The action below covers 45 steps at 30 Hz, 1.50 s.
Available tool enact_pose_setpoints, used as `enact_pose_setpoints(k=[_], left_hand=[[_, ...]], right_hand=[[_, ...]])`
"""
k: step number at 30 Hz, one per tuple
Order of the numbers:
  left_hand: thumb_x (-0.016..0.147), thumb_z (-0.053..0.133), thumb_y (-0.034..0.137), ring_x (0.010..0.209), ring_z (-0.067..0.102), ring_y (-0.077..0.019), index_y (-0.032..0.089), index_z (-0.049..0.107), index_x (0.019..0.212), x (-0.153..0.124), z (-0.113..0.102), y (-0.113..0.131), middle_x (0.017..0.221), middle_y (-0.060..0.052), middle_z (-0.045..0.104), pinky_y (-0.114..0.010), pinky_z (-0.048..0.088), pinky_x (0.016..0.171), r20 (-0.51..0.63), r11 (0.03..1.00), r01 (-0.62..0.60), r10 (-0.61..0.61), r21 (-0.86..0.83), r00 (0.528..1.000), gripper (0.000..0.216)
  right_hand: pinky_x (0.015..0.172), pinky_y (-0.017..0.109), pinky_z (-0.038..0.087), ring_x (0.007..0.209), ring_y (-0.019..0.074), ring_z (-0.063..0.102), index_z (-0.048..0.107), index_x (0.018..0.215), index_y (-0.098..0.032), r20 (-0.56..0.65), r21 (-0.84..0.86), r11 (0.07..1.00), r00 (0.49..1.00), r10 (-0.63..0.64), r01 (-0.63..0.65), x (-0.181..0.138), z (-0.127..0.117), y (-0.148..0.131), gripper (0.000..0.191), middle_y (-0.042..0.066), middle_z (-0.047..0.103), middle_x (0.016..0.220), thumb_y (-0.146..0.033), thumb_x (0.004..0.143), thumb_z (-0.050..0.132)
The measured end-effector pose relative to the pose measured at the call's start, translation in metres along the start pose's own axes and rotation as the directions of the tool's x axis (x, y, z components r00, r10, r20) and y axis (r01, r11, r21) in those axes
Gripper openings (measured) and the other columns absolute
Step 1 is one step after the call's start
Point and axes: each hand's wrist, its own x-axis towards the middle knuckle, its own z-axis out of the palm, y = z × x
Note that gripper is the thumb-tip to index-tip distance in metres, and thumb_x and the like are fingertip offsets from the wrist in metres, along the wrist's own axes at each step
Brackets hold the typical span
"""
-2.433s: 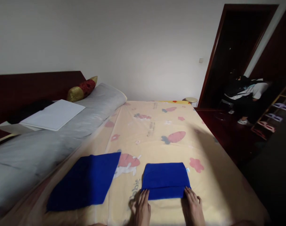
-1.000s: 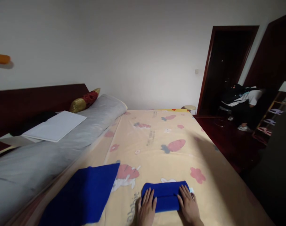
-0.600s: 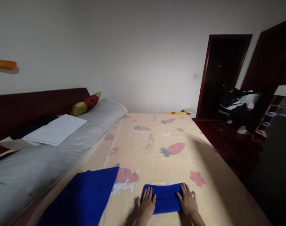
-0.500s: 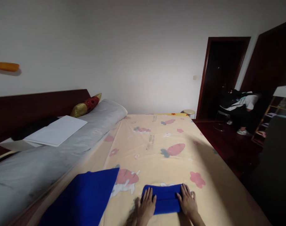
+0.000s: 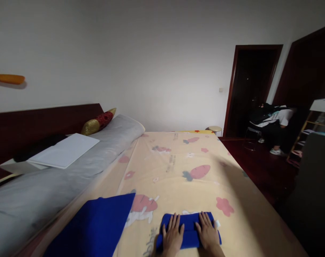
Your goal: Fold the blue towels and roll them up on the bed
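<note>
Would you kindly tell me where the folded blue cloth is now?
In the head view, the folded blue cloth lies low, right of centre, on the cream carrot-print bedsheet, under the left hand and the right hand.

Carrot-print bedsheet [image 5: 182, 194] — folded blue cloth [image 5: 189, 225], second blue cloth [image 5: 95, 225] to its left, grey bedding [image 5: 111, 141] farther left

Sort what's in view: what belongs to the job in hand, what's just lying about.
Job in hand:
folded blue cloth, under left hand and right hand
other blue cloth, untouched, perhaps included

Lying about:
white board
red-and-gold cushion
</note>
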Motion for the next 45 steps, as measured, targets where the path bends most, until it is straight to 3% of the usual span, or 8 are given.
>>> enact_pose_setpoints(k=[4, 11, 26, 30, 34, 38, 41, 45], left_hand=[[0.09, 0.025, 0.034, 0.146, 0.018, -0.0232, 0.026, 0.026, 0.146, -0.002, 0.002, -0.024, 0.157, -0.002, 0.02, -0.06, 0.01, 0.116, -0.134, 0.996, 0.075, -0.068, 0.049, 0.989, 0.057], [0.079, 0.033, 0.007, 0.134, 0.043, -0.0163, 0.031, 0.055, 0.13, -0.001, 0.016, -0.008, 0.137, 0.001, 0.057, -0.046, 0.027, 0.117, -0.136, 0.896, -0.418, 0.4, -0.153, 0.907, 0.061], [0.089, 0.026, 0.04, 0.146, 0.013, -0.0185, 0.035, 0.023, 0.146, 0.011, 0.001, 0.008, 0.158, 0.004, 0.016, -0.056, 0.008, 0.117, 0.039, 0.976, -0.197, 0.201, -0.093, 0.979, 0.058], [0.091, 0.025, 0.036, 0.146, 0.016, -0.0213, 0.033, 0.026, 0.146, 0.004, 0.0, -0.032, 0.158, 0.0, 0.02, -0.059, 0.007, 0.115, -0.078, 0.998, 0.043, -0.039, 0.045, 0.996, 0.055], [0.091, 0.025, 0.028, 0.146, 0.018, -0.0233, 0.027, 0.037, 0.143, -0.012, 0.001, -0.077, 0.156, -0.002, 0.029, -0.055, 0.007, 0.117, -0.39, 0.967, 0.248, -0.205, 0.063, 0.898, 0.053], [0.086, 0.032, 0.021, 0.139, 0.034, -0.0209, 0.031, 0.052, 0.133, -0.038, 0.015, -0.079, 0.144, 0.003, 0.05, -0.04, 0.023, 0.116, -0.359, 0.994, 0.112, -0.102, 0.009, 0.928, 0.052], [0.072, 0.04, 0.01, 0.139, 0.035, -0.0207, 0.032, 0.047, 0.137, -0.055, 0.034, -0.062, 0.147, 0.006, 0.045, -0.039, 0.028, 0.112, -0.194, 1.0, -0.024, 0.02, -0.016, 0.981, 0.07], [0.071, 0.035, 0.005, 0.139, 0.034, -0.0196, 0.029, 0.041, 0.141, -0.056, 0.039, -0.052, 0.15, 0.002, 0.043, -0.044, 0.021, 0.114, -0.179, 0.995, -0.088, 0.08, -0.037, 0.981, 0.074]], right_hand=[[0.114, 0.054, 0.023, 0.142, 0.0247, 0.024, 0.037, 0.143, -0.023, -0.067, -0.016, 0.998, 0.996, 0.063, -0.064, -0.001, -0.004, 0.028, 0.056, 0.006, 0.031, 0.152, -0.049, 0.095, 0.026], [0.113, 0.048, 0.026, 0.137, 0.0209, 0.037, 0.053, 0.132, -0.03, 0.008, 0.134, 0.952, 0.96, -0.279, 0.275, -0.009, -0.016, 0.007, 0.046, 0.002, 0.052, 0.14, -0.043, 0.097, 0.024], [0.114, 0.05, 0.023, 0.142, 0.0227, 0.025, 0.034, 0.144, -0.025, -0.013, 0.037, 0.994, 0.995, -0.103, 0.103, 0.001, -0.007, 0.002, 0.06, 0.004, 0.028, 0.153, -0.058, 0.094, 0.024], [0.115, 0.05, 0.022, 0.143, 0.0224, 0.021, 0.032, 0.145, -0.024, -0.022, 0.013, 1.0, 1.0, 0.0, 0.0, -0.011, -0.017, 0.049, 0.059, 0.004, 0.026, 0.154, -0.054, 0.095, 0.022], [0.111, 0.052, 0.026, 0.143, 0.0244, 0.023, 0.037, 0.143, -0.028, -0.136, -0.05, 0.999, 0.991, 0.002, -0.009, -0.032, -0.024, 0.087, 0.051, 0.003, 0.029, 0.154, -0.04, 0.095, 0.024], [0.109, 0.045, 0.029, 0.138, 0.0236, 0.034, 0.045, 0.138, -0.031, -0.189, -0.05, 0.993, 0.976, -0.112, 0.104, -0.052, -0.015, 0.083, 0.049, 0.002, 0.04, 0.15, -0.031, 0.092, 0.029], [0.106, 0.041, 0.031, 0.132, 0.0247, 0.043, 0.053, 0.132, -0.03, -0.091, -0.028, 0.977, 0.972, -0.215, 0.213, -0.062, 0.002, 0.066, 0.047, 0.002, 0.05, 0.143, -0.029, 0.086, 0.04], [0.101, 0.042, 0.032, 0.126, 0.0266, 0.048, 0.054, 0.128, -0.03, -0.175, -0.007, 0.984, 0.969, -0.176, 0.178, -0.062, 0.009, 0.044, 0.043, 0.004, 0.057, 0.135, -0.038, 0.088, 0.041]])
